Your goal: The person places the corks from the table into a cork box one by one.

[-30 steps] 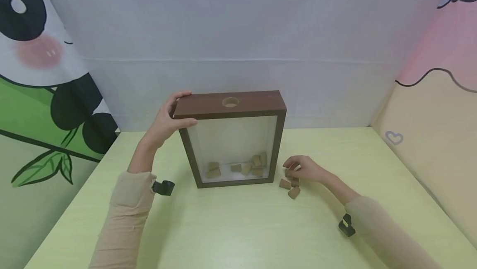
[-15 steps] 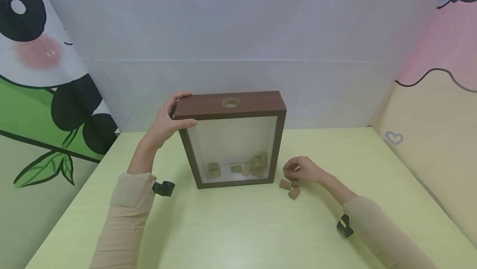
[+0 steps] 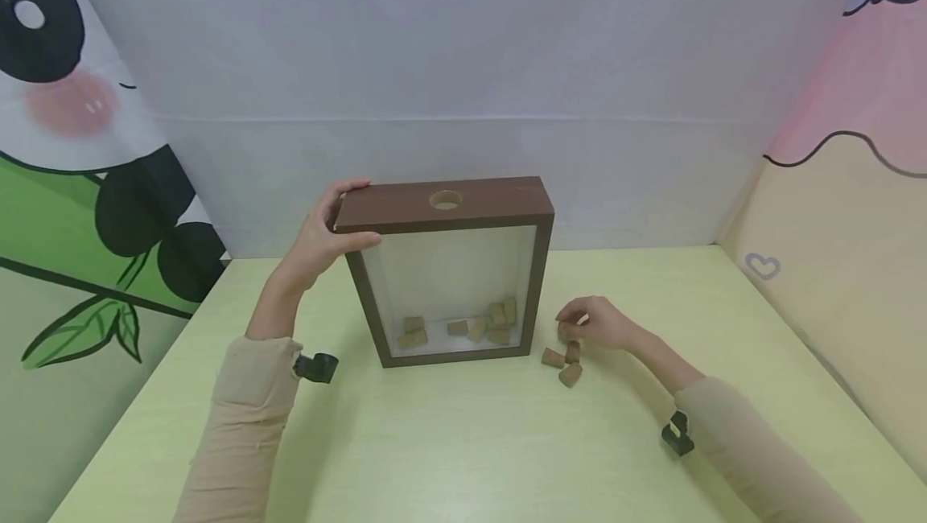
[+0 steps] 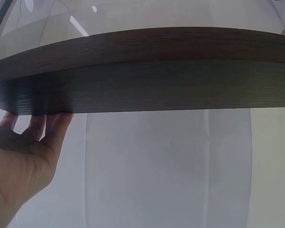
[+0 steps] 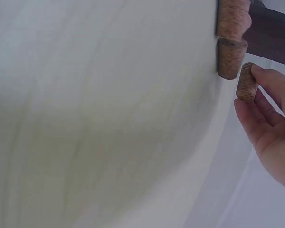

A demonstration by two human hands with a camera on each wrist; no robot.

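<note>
At center frame, left hand grips the box corner steady while right hand pinches a cork, best lifted upright toward the hole.

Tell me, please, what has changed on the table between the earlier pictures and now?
The right hand has lifted slightly off the pile of corks beside the frame, and its fingers now pinch one cork clear of the table. Three corks remain lying there. The left hand holds the top left corner of the upright wooden frame as before, and the corks inside have not moved.
</note>
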